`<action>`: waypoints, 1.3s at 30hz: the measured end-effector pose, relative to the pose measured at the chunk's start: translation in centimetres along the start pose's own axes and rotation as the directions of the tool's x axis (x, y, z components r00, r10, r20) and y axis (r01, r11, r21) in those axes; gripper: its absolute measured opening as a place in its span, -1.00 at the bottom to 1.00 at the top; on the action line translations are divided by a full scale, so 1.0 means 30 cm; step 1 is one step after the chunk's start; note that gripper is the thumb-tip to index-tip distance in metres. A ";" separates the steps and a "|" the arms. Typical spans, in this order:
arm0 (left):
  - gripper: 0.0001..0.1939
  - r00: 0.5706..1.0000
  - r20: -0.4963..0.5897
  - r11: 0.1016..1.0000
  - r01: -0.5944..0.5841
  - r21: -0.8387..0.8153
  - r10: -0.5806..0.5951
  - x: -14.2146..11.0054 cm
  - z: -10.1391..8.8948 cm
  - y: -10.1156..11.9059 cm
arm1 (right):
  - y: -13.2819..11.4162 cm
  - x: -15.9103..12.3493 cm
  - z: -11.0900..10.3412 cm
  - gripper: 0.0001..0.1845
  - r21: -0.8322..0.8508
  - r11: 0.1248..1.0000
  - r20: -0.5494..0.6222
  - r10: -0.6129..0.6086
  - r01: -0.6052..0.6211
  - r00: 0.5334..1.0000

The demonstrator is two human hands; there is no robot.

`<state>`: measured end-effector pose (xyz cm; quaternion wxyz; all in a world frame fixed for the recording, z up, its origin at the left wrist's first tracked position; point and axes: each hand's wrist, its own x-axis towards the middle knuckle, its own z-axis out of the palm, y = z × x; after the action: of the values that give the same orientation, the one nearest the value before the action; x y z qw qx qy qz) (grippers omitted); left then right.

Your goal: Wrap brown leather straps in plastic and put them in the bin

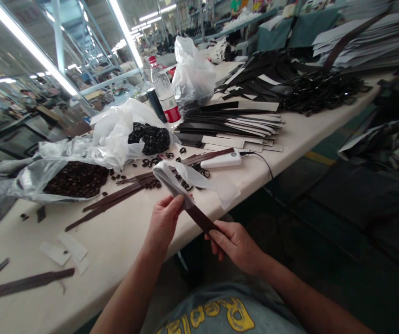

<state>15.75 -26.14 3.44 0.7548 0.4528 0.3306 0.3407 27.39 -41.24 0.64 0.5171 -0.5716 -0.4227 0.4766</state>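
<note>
My left hand (pixel 164 220) is closed, pinching a clear plastic sleeve (pixel 199 182) around the upper end of a dark brown leather strap (pixel 202 220). My right hand (pixel 236 246) is closed on the strap's lower end, just off the table's front edge. The sleeve hangs loose toward the right. More brown straps (pixel 123 195) lie on the white table (pixel 123 236) just beyond my hands.
Plastic bags of dark rings (pixel 76 178) and black loops (pixel 151 138) sit at the left. A white power bank (pixel 222 160) with a cable, a water bottle (pixel 164 90), stacked black strips (pixel 234 123) and a pile of black buckles (pixel 319 90) lie farther along. Paper tags (pixel 67 248) are near left.
</note>
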 end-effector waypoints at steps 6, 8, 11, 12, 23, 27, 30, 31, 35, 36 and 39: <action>-0.68 0.960 0.241 0.989 0.132 0.065 -0.144 -0.102 0.054 -0.091 | -0.027 0.021 0.005 -0.54 -0.096 0.978 -0.141 -0.196 0.183 0.970; -0.67 0.990 0.129 0.998 0.059 0.013 -0.060 -0.082 0.053 -0.059 | -0.020 0.017 0.003 -0.56 -0.146 0.971 -0.099 -0.204 0.188 0.974; -0.68 0.999 -0.036 0.998 -0.026 -0.059 0.024 -0.049 0.036 -0.023 | -0.002 0.011 0.010 -0.62 -0.186 0.968 -0.063 -0.186 0.171 0.981; -0.67 0.999 -0.036 0.999 -0.004 -0.052 0.002 -0.049 0.031 -0.027 | 0.001 0.013 0.014 -0.62 -0.187 0.968 -0.068 -0.185 0.170 0.980; -0.70 0.994 -0.082 0.993 -0.075 -0.095 0.067 -0.055 0.008 -0.017 | 0.002 0.045 0.023 -0.63 -0.319 0.904 -0.011 -0.305 0.285 0.952; -0.67 0.994 0.052 0.995 0.096 0.000 -0.096 -0.085 0.003 -0.062 | 0.009 0.050 0.028 -0.61 -0.294 0.913 -0.064 -0.315 0.284 0.947; -0.65 0.989 0.093 0.993 0.110 0.049 -0.114 -0.107 0.005 -0.082 | 0.004 0.055 0.027 -0.61 -0.286 0.908 -0.070 -0.338 0.306 0.939; -0.65 0.996 0.059 0.998 0.059 0.028 -0.060 -0.101 0.004 -0.072 | 0.003 0.055 0.026 -0.62 -0.294 0.905 -0.054 -0.337 0.308 0.940; -0.70 0.988 -0.119 0.989 -0.110 -0.096 0.099 -0.051 -0.010 -0.017 | 0.010 0.051 0.026 -0.61 -0.329 0.897 -0.003 -0.313 0.294 0.950; -0.71 0.989 -0.122 0.991 -0.094 -0.093 0.082 -0.049 -0.013 -0.018 | 0.013 0.051 0.026 -0.61 -0.330 0.898 -0.007 -0.311 0.292 0.950; -0.69 0.997 0.022 0.997 0.077 -0.013 -0.076 -0.079 -0.015 -0.060 | 0.016 0.058 0.027 -0.62 -0.325 0.899 -0.046 -0.324 0.293 0.945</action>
<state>14.48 -28.51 2.08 0.7740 0.4381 0.3370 0.3090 26.90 -39.44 -0.04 0.5092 -0.5950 -0.5520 0.2864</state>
